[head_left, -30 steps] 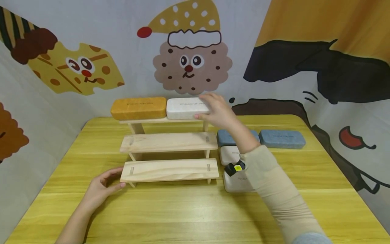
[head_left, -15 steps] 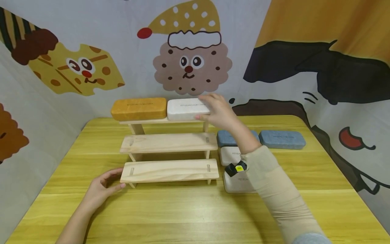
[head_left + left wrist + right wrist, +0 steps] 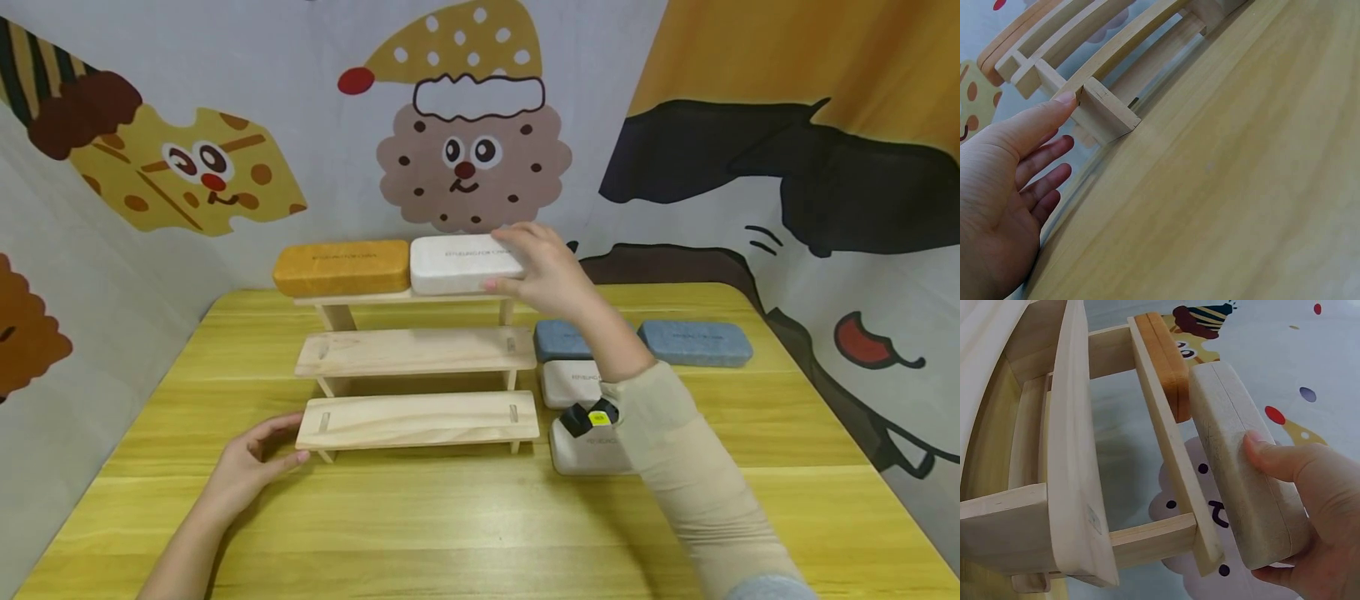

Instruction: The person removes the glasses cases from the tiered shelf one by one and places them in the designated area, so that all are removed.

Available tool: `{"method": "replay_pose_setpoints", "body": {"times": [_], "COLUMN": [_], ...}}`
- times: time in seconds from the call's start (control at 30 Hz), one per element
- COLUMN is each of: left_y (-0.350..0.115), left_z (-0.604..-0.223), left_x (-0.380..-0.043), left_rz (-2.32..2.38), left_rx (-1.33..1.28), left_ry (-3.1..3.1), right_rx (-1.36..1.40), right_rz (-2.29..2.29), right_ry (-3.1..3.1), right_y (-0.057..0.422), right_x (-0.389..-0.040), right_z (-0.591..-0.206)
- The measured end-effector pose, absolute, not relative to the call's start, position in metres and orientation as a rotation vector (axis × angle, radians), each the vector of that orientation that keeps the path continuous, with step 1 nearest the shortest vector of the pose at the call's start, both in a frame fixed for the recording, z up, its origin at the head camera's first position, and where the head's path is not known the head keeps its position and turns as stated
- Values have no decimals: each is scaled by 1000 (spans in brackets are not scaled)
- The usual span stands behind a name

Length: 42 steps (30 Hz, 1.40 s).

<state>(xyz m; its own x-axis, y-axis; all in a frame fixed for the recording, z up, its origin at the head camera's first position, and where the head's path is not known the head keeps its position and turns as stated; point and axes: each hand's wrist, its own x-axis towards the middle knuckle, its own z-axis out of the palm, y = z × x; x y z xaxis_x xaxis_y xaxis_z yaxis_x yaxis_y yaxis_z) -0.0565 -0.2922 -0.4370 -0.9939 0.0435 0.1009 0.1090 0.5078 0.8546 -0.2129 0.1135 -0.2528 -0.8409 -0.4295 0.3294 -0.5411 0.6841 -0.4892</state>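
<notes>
Right hand point(image 3: 551, 275) pinches the right end of the white case point(image 3: 457, 265), thumb on the near face, fingers over the far side. Case is level with the right half of the stand's top shelf point(image 3: 1175, 456); right wrist view shows a gap between the two, so held just off the wood. Orange case point(image 3: 341, 268) sits on the left half, its end close beside the white one

Left hand point(image 3: 240, 471) down at the left end of the bottom shelf point(image 3: 416, 421), fingers loosely spread, thumb tip at the front corner (whether it presses, cannot tell)

Middle shelf point(image 3: 416, 350) bare. Right of the stand, on the table point(image 3: 420, 533): two blue cases point(image 3: 696, 343) side by side at the back, two pale cases point(image 3: 588, 454) nearer, one before the other, partly hidden by the right arm. Cartoon cloth point(image 3: 322, 42) behind
</notes>
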Motion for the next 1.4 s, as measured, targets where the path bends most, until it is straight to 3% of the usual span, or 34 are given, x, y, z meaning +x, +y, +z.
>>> {"method": "replay_pose_setpoints", "body": {"times": [1.4], "left_y": [-292], "left_z": [-435], "left_x": [-56], "left_rz": [-1523], "left_rx": [-120], "left_ry": [-2692], "right_rx": [794], "right_rz": [892], "right_ry": [-2492], "right_y": [172], "right_x": [-164], "right_z": [-244]}}
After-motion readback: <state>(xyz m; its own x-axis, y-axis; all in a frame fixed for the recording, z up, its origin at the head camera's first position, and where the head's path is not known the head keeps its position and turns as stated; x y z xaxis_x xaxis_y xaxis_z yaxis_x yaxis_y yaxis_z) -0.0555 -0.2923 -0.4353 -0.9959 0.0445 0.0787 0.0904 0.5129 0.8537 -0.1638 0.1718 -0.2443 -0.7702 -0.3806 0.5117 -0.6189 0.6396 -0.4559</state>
